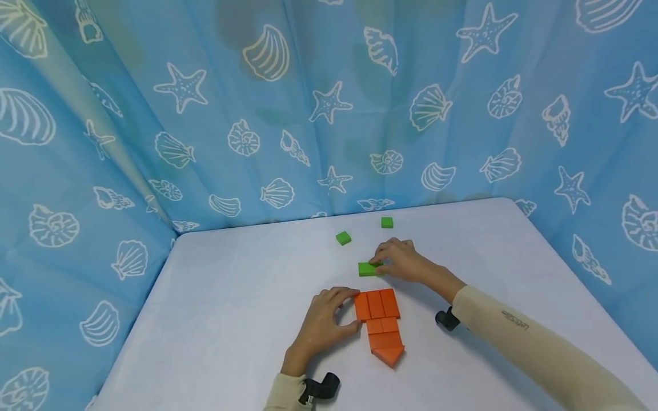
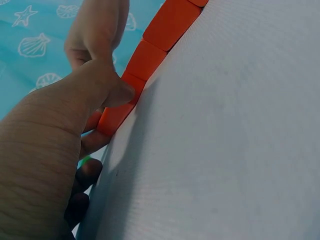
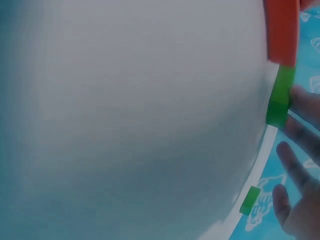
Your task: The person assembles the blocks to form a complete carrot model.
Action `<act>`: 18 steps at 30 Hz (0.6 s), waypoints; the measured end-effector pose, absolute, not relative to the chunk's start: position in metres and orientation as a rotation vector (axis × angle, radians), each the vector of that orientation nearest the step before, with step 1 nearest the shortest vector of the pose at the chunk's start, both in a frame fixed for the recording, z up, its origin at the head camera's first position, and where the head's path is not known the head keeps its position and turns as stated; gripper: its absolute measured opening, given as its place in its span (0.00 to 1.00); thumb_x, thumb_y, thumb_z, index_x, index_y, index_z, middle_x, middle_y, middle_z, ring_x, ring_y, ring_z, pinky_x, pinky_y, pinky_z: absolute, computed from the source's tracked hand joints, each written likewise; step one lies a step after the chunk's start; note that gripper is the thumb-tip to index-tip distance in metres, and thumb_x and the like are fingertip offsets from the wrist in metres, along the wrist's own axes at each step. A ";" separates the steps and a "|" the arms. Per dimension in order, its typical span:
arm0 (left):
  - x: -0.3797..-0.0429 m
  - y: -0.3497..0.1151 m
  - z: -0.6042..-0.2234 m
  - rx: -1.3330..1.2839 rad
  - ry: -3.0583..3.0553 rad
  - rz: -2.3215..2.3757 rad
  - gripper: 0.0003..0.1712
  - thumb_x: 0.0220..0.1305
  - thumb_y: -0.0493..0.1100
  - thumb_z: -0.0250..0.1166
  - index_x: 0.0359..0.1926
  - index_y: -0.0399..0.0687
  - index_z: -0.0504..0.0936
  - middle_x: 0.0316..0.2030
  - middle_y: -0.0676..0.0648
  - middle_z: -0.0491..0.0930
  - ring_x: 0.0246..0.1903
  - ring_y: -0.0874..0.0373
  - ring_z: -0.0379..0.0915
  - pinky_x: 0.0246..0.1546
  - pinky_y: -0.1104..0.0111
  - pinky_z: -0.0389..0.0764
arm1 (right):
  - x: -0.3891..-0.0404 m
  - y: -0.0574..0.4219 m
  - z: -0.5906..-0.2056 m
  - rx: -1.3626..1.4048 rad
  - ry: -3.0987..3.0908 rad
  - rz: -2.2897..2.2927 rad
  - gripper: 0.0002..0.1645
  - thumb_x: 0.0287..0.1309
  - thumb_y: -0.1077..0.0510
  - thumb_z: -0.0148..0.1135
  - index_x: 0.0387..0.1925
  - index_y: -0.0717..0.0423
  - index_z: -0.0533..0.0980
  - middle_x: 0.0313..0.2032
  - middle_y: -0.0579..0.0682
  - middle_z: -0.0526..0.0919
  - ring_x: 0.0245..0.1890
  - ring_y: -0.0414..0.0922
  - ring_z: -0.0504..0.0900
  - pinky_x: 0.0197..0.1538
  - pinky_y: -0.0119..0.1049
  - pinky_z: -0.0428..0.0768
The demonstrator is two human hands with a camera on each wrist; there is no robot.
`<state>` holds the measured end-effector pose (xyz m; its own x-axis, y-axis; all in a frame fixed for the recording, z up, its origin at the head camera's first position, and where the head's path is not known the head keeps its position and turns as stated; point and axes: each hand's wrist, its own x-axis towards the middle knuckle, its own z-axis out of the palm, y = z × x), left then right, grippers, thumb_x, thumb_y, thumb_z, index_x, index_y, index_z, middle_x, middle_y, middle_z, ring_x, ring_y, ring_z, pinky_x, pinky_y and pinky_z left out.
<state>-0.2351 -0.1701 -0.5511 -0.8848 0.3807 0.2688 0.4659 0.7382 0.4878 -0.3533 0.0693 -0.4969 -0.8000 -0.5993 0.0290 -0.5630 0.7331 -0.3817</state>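
Observation:
Several orange blocks [image 1: 382,302] lie together on the white table, with a wide row at the far end, narrower rows nearer and a triangular piece [image 1: 388,355] at the near end. My left hand [image 1: 321,325] holds the leftmost block of the wide row [image 1: 362,307] between thumb and fingers. In the left wrist view its thumb presses on the orange side wall [image 2: 116,116]. Just beyond the wide row lies a green rectangular piece [image 1: 366,269]. My right hand [image 1: 403,261] pinches its right end, covering part of it. The right wrist view shows the green piece [image 3: 280,102] at the fingertips.
Two small green blocks stand farther back, one turned at an angle [image 1: 343,238] and another [image 1: 387,222] near the table's far edge. A blue curtain with white shells and starfish hangs behind the white table [image 1: 231,319]. Each wrist carries a black camera mount.

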 end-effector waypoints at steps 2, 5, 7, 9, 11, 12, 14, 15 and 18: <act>-0.236 -0.169 -0.551 -0.683 -2.792 -0.839 0.32 0.58 0.59 0.68 0.64 0.63 0.77 0.59 0.59 0.75 0.45 0.63 0.67 0.46 0.63 0.69 | -0.350 0.071 -0.498 -0.951 2.813 -0.585 0.16 0.58 0.53 0.71 0.49 0.46 0.87 0.44 0.42 0.83 0.54 0.50 0.74 0.54 0.57 0.64; -0.236 -0.169 -0.552 -0.688 -2.789 -0.832 0.32 0.58 0.59 0.68 0.64 0.62 0.77 0.59 0.59 0.75 0.45 0.62 0.68 0.46 0.63 0.69 | -0.346 0.074 -0.499 -0.979 2.776 -0.612 0.16 0.59 0.53 0.71 0.50 0.47 0.86 0.43 0.41 0.83 0.53 0.49 0.74 0.54 0.57 0.66; -0.237 -0.170 -0.552 -0.690 -2.786 -0.833 0.32 0.58 0.58 0.68 0.64 0.62 0.77 0.59 0.59 0.75 0.45 0.62 0.67 0.45 0.63 0.69 | -0.342 0.074 -0.499 -1.005 2.760 -0.623 0.16 0.59 0.53 0.70 0.50 0.47 0.86 0.43 0.41 0.83 0.52 0.49 0.75 0.54 0.57 0.66; -0.237 -0.170 -0.552 -0.693 -2.780 -0.836 0.32 0.58 0.58 0.68 0.64 0.62 0.77 0.59 0.59 0.75 0.44 0.62 0.67 0.45 0.64 0.68 | -0.339 0.075 -0.499 -1.032 2.746 -0.635 0.16 0.60 0.53 0.70 0.49 0.48 0.86 0.43 0.40 0.82 0.51 0.48 0.75 0.54 0.58 0.66; -0.237 -0.171 -0.552 -0.695 -2.774 -0.835 0.32 0.58 0.58 0.68 0.64 0.62 0.77 0.59 0.59 0.75 0.44 0.62 0.67 0.44 0.64 0.68 | -0.336 0.075 -0.499 -1.053 2.736 -0.640 0.15 0.60 0.54 0.70 0.49 0.47 0.86 0.43 0.40 0.82 0.51 0.48 0.75 0.54 0.58 0.66; -0.237 -0.171 -0.551 -0.695 -2.773 -0.833 0.32 0.58 0.58 0.68 0.64 0.62 0.77 0.59 0.59 0.75 0.43 0.62 0.67 0.44 0.64 0.68 | -0.334 0.075 -0.498 -1.058 2.731 -0.638 0.15 0.60 0.54 0.70 0.49 0.47 0.86 0.43 0.40 0.82 0.51 0.48 0.75 0.54 0.58 0.66; -0.237 -0.171 -0.551 -0.698 -2.772 -0.835 0.32 0.58 0.58 0.68 0.64 0.62 0.77 0.59 0.59 0.75 0.43 0.62 0.67 0.44 0.64 0.68 | -0.331 0.076 -0.497 -1.068 2.720 -0.631 0.15 0.61 0.55 0.69 0.50 0.46 0.86 0.43 0.40 0.82 0.51 0.47 0.75 0.54 0.58 0.66; -0.237 -0.171 -0.552 -0.699 -2.772 -0.835 0.32 0.58 0.58 0.68 0.64 0.62 0.76 0.59 0.59 0.75 0.43 0.62 0.67 0.44 0.64 0.68 | -0.330 0.077 -0.496 -1.074 2.716 -0.629 0.14 0.61 0.55 0.68 0.50 0.46 0.86 0.43 0.40 0.82 0.51 0.48 0.75 0.54 0.58 0.67; -0.236 -0.170 -0.552 -0.700 -2.775 -0.841 0.32 0.58 0.58 0.68 0.64 0.62 0.76 0.60 0.59 0.75 0.44 0.62 0.67 0.45 0.64 0.68 | -0.327 0.079 -0.495 -1.066 2.696 -0.640 0.14 0.62 0.57 0.67 0.50 0.45 0.86 0.45 0.41 0.83 0.52 0.48 0.75 0.54 0.59 0.66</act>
